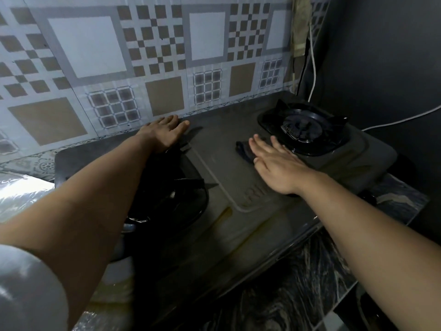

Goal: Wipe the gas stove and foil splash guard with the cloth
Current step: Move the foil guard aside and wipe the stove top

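Observation:
A dark two-burner gas stove (229, 149) fills the middle of the head view. My right hand (274, 163) lies flat with fingers spread on a dark cloth (243, 149), pressing it onto the stove top between the two burners. Only the cloth's far corner shows past my fingers. My left hand (164, 133) rests palm down, empty, on the stove's back edge beside the patterned foil splash guard (133, 68), which covers the wall behind the stove.
The right burner (303, 127) with its black pan support sits beyond my right hand. The left burner (167, 194) lies partly under my left forearm. A white cable (314, 63) runs down the right wall. Dark marbled counter (298, 283) lies in front.

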Available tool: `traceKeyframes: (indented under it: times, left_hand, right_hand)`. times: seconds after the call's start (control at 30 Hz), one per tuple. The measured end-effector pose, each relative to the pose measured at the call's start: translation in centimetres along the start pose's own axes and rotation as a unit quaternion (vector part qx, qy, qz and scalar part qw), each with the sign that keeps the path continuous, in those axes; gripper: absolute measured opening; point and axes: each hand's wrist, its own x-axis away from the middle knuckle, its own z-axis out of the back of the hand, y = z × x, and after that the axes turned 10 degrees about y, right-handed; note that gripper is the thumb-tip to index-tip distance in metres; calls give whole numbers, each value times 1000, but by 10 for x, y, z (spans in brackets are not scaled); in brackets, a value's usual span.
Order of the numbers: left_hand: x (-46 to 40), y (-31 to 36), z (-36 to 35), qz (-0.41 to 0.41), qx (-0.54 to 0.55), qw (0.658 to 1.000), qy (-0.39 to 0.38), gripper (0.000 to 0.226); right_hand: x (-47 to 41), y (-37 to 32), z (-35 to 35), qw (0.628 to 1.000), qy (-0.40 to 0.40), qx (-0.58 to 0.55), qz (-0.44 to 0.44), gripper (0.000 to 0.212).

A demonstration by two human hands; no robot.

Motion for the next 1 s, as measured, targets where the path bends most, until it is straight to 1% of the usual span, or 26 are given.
traceKeyframes:
  times: [0.17, 0.23, 0.43, 0.57, 0.67, 0.73, 0.8, 0.93, 1.0]
  left_hand:
    - [-3, -3, -2, -6, -14, 1000, -7, 60]
    - [-2, -2, -1, -8, -10, 1000, -8, 66]
    - [-3, -4, -2, 1, 12, 1000, 3, 77]
    - [-6, -6, -5, -4, 20, 1000, 1, 84]
    - [-8, -4, -5, 18, 49, 999, 7, 94]
    - [-8, -1, -4, 41, 73, 996, 16, 89]
    - [-10, 0, -3, 39, 74, 996, 20, 90]
    - [-10, -5, 0, 25, 36, 999, -9, 96]
    - [-5, -1, 6, 23, 19, 1000, -8, 88]
  right_hand:
    - [8, 7, -4, 996, 21, -6, -86, 59]
    - [16, 6, -5, 994, 27, -5, -108, 59]
    - [48, -10, -8, 990, 39, -10, -134, 59]
    - [64, -29, -10, 993, 30, -14, -111, 60]
    - [71, -44, -12, 996, 24, -12, -89, 60]
    - [75, -52, -15, 997, 22, -15, -74, 60]
    - [80, -60, -16, 998, 21, -29, -57, 60]
    - [96, -78, -19, 999, 27, -47, -1, 58]
    - [104, -83, -22, 998, 41, -46, 23, 57]
